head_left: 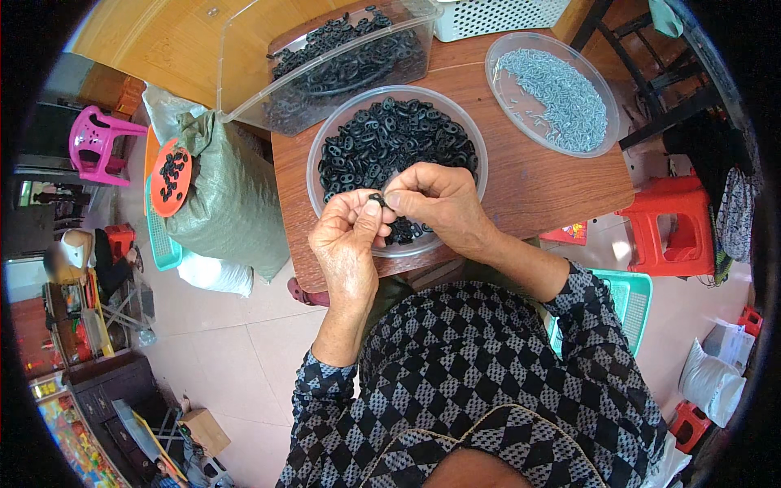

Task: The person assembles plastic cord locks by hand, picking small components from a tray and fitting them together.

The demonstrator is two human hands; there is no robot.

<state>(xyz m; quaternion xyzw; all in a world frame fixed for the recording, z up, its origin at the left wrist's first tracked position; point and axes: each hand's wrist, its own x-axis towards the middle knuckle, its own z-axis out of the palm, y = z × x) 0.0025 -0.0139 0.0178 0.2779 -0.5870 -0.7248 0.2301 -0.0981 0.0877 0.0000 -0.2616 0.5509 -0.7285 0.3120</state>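
Observation:
A small black plastic part is pinched between the thumb and forefinger of my left hand. Against it, the fingertips of my right hand are pressed together; whatever they hold is too small and hidden to tell. Both hands meet above the near half of a round clear tub. Heaped in that tub are many black plastic pieces, several showing two round holes. To the right lies a round clear tray with a pile of small silvery screw-like pieces.
On the brown wooden table, a clear bin holds more black parts, beside a white perforated basket. Left of the table stands a full green sack bearing an orange plate. A red stool stands at right; another person sits far left.

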